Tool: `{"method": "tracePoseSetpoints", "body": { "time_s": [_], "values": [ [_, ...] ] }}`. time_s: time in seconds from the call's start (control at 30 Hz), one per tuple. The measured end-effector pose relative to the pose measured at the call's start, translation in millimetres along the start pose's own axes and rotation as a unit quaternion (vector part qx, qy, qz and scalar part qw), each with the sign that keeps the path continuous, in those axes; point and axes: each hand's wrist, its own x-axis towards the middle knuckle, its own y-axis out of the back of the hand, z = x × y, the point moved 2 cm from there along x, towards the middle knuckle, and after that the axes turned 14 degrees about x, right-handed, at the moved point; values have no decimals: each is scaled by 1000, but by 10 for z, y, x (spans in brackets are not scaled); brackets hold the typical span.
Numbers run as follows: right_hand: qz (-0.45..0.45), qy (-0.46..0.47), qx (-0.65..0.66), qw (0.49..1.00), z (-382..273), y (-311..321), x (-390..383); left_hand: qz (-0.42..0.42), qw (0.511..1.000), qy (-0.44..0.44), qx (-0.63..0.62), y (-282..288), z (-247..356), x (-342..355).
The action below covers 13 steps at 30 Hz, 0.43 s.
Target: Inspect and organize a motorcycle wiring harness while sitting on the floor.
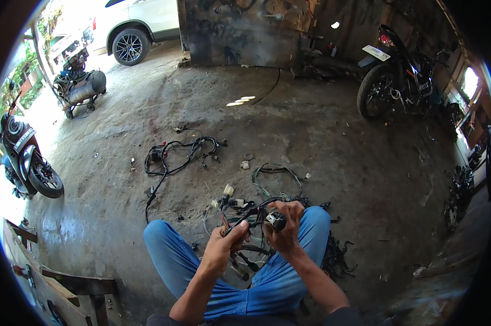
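Note:
Between my knees I hold a black wiring harness with several loose wires and connectors. My left hand is closed around a bundle of its wires, thumb on top. My right hand is curled round a stubby black piece with a white patch, its exact kind unclear, beside the wires. Pale plastic connectors stick out on the far side of my left hand. Under my hands hang more cables, partly hidden by my fingers.
On the concrete floor ahead lies another black wiring harness, with a loop of greenish wire to its right. Dark wire scraps lie by my right knee. Motorcycles, an air compressor and a white car stand around.

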Motion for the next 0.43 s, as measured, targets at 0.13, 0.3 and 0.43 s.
{"method": "tracePoseSetpoints", "body": {
  "time_s": [0.13,0.3,0.43],
  "values": [
    [-111,207,27,972,96,360,337,-9,996,6,87,116,130,2],
    [-113,210,66,969,-12,609,545,-90,980,36,173,173,199,7],
    [-183,210,84,957,-226,720,697,-18,969,-6,247,125,172,53]
  ]
}}
